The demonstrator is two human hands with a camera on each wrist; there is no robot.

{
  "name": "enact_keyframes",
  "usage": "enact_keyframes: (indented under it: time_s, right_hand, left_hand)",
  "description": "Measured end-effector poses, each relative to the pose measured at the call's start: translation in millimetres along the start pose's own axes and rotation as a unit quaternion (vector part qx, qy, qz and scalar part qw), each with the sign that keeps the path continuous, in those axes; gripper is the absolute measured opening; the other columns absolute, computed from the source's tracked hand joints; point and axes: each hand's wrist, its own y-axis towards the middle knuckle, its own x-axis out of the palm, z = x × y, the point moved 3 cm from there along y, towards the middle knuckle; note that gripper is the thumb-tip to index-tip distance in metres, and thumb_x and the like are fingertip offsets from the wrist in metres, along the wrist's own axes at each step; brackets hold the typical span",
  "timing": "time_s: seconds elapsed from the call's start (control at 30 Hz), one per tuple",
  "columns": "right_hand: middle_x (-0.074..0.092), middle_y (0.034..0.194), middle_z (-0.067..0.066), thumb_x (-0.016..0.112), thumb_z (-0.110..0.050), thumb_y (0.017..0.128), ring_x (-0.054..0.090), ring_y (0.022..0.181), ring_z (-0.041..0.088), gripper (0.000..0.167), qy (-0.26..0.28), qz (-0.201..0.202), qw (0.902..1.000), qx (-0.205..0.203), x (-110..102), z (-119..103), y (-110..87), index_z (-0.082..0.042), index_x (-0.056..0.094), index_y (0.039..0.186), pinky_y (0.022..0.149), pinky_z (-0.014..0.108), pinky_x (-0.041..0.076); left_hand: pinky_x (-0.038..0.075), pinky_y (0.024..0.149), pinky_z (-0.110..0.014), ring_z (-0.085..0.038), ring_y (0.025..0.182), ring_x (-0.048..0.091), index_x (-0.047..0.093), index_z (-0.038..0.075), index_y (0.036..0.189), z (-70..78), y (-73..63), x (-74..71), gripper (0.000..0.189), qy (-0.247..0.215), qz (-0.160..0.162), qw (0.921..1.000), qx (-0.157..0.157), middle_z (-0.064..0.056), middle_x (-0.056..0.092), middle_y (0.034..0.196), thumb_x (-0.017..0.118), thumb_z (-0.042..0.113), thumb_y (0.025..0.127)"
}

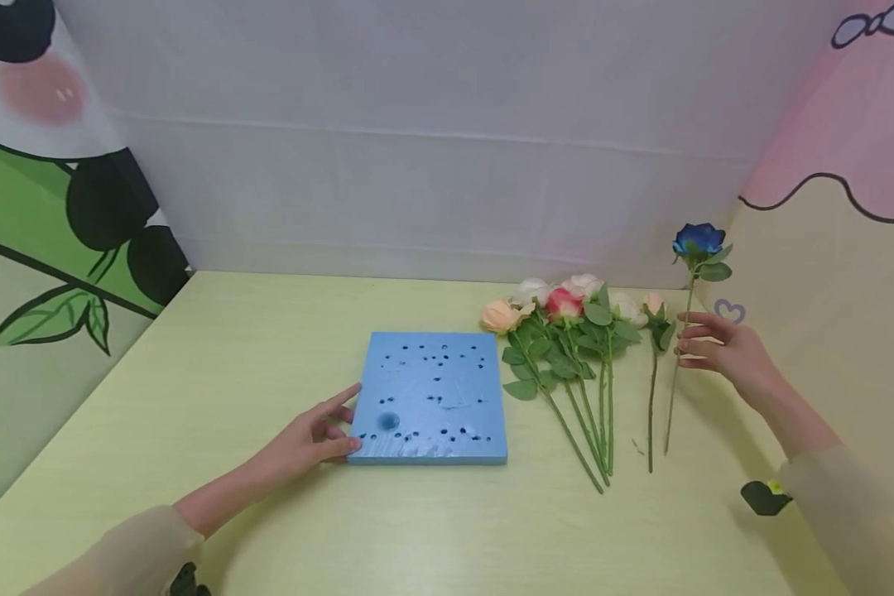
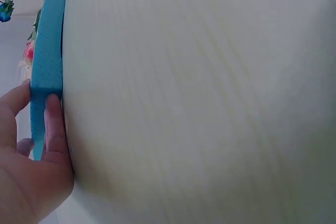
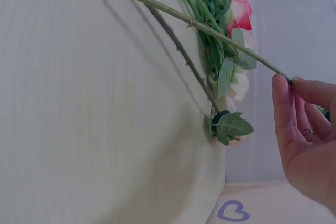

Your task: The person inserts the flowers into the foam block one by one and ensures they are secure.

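Observation:
A square blue foam board (image 1: 432,397) with many small holes lies flat on the table. My left hand (image 1: 309,430) grips its near left corner, thumb along the edge; the left wrist view shows the fingers (image 2: 52,124) against the board's side (image 2: 48,40). In my right hand (image 1: 723,348) is an artificial blue rose (image 1: 699,240), its thin stem pinched between thumb and fingertips, bloom up. The right wrist view has the lower stem (image 3: 205,28) slanting away from the hand (image 3: 307,129), while the bloom is mostly hidden behind it.
Right of the board lies a bunch of artificial roses, among them a red rose (image 1: 564,303) and a peach rose (image 1: 501,316), stems toward me. A single pale pink rose (image 1: 653,305) lies between the bunch and my right hand. A white cloth backdrop (image 1: 417,199) rises behind the table.

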Motion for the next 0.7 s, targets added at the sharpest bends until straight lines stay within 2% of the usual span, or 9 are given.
enact_keyframes:
  time_s: [0.27,0.5,0.7]
  right_hand:
    - [0.066,0.101,-0.009,0.063,-0.005,0.095,0.069,0.083,0.003,0.037,0.019,0.019,0.9980,-0.057,31.5,-31.9,15.9,-0.021,0.058,0.128,0.071,0.022,0.058]
    - [0.071,0.095,-0.005,0.062,0.001,0.094,0.071,0.082,0.006,0.036,0.076,0.007,0.9906,-0.113,67.8,-51.4,29.8,-0.014,0.059,0.126,0.069,0.022,0.059]
    - [0.070,0.093,-0.005,0.061,0.001,0.094,0.070,0.079,0.003,0.035,0.057,0.018,0.9862,-0.155,98.4,-62.2,38.4,-0.012,0.062,0.126,0.067,0.022,0.059]
  left_hand:
    - [0.056,0.073,-0.023,-0.021,0.092,0.059,0.025,0.020,0.158,1.7,-0.2,1.0,0.086,-0.008,-0.003,0.9999,-0.007,-0.017,0.051,0.128,0.074,0.025,0.088]
    - [0.056,0.074,-0.022,-0.020,0.092,0.059,0.025,0.020,0.158,-0.2,0.2,0.4,0.085,-0.009,-0.003,0.9999,-0.003,-0.017,0.049,0.129,0.074,0.026,0.089]
    - [0.056,0.074,-0.022,-0.020,0.092,0.060,0.024,0.021,0.158,-1.5,0.6,1.5,0.085,-0.013,-0.002,0.9999,-0.010,-0.017,0.049,0.129,0.074,0.024,0.089]
